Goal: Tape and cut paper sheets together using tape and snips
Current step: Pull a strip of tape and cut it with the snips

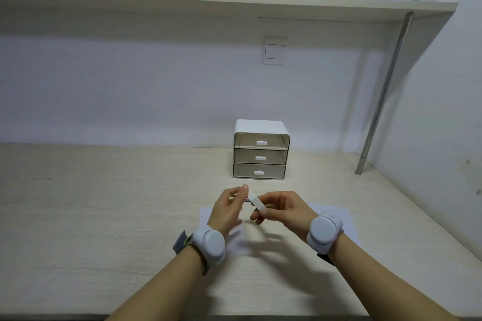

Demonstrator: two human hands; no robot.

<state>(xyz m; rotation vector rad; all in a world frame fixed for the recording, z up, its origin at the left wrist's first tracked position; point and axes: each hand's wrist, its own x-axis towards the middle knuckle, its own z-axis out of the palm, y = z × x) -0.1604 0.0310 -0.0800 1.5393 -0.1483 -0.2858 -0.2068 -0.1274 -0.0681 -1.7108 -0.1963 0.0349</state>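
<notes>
Above the paper sheets (336,219) on the desk (104,203), the right hand (283,210) pinches a white tape strip (257,203); the left hand's (228,210) grip on it is blurred, cannot tell.

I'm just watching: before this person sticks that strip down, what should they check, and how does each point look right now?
1. Strip of tape held off the desk between both hands: ok.
2. Right hand pinching the tape: ok.
3. Left hand gripping the far end: cannot tell, blurred.
4. Paper sheets lying flat on the desk under the hands: ok.
5. Sheet edges lined up: cannot tell, hands cover them.
6. Snips within reach: cannot tell, none clearly visible.
</notes>
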